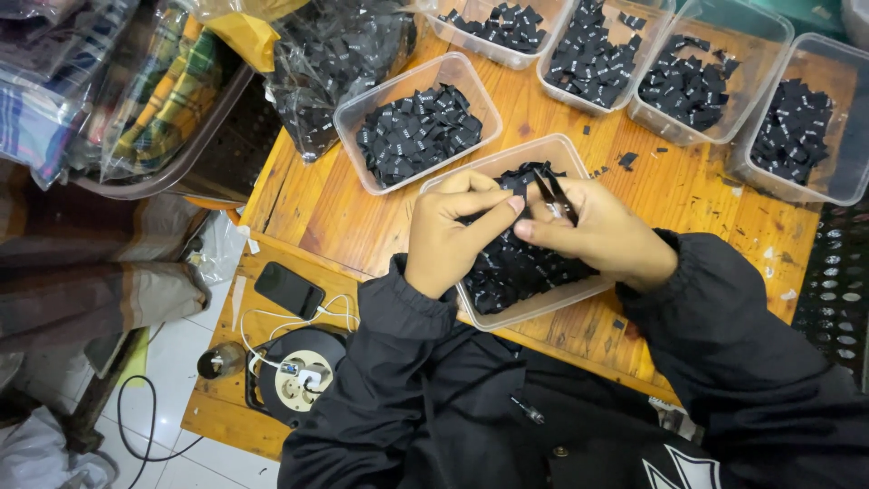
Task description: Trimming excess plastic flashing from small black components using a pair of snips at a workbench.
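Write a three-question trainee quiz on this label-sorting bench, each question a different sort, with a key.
1. True or false: the right hand holds a thin black tool over the nearest clear tub.
2. What lies on the lower wooden shelf beside the cable reel?
A. a phone
B. a mug
C. a stapler
3. Fill in: the left hand meets the right hand above a tub of small black ____.

Key
1. True; the tool looks like scissors or tweezers, which one is unclear.
2. A, the black phone.
3. Labels.
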